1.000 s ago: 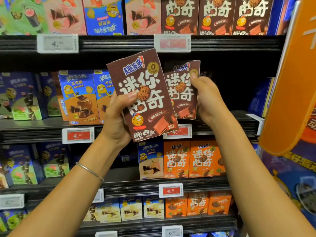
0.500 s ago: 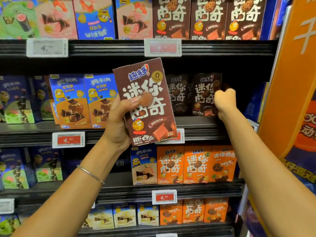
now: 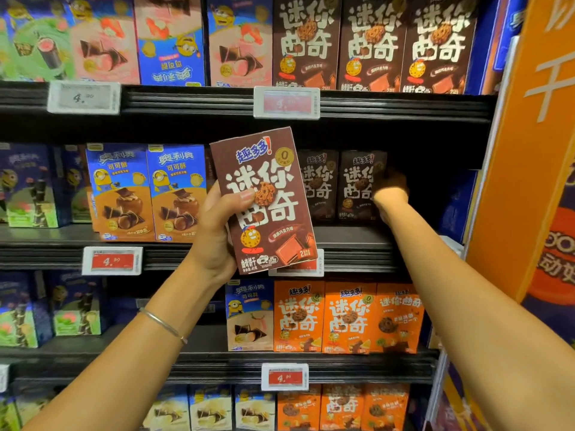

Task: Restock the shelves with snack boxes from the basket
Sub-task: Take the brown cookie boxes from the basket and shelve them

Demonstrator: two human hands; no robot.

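Stock in hand: a brown snack box point(image 3: 264, 200) is hanging in front of the middle shelf point(image 3: 357, 241), clear of its surface and tilting slightly, top leaning left. The left hand point(image 3: 217, 234) is gripping it along the left edge, thumb pressing across the printed front and fingers wrapping behind. A thin bracelet point(image 3: 163, 325) is circling that wrist.

Stock on shelf: two matching boxes are standing upright side by side in the shadowed back of the middle shelf. The inner brown box point(image 3: 320, 185) is showing partly behind the held one, and the outer brown box point(image 3: 361, 185) is standing to its right. The right hand point(image 3: 390, 194) is reaching in against the outer box's right edge. Shadow and blur are hiding its fingers, so whether they are curling round the box or only touching it cannot be told.

Neighbouring stock: two blue boxes point(image 3: 149, 194) are standing at the front of the same shelf, to the left. Top-shelf brown boxes point(image 3: 373, 42) are lining the level above, and orange boxes point(image 3: 345, 318) are filling the level below. An orange sign point(image 3: 529, 150) is running down the right side.
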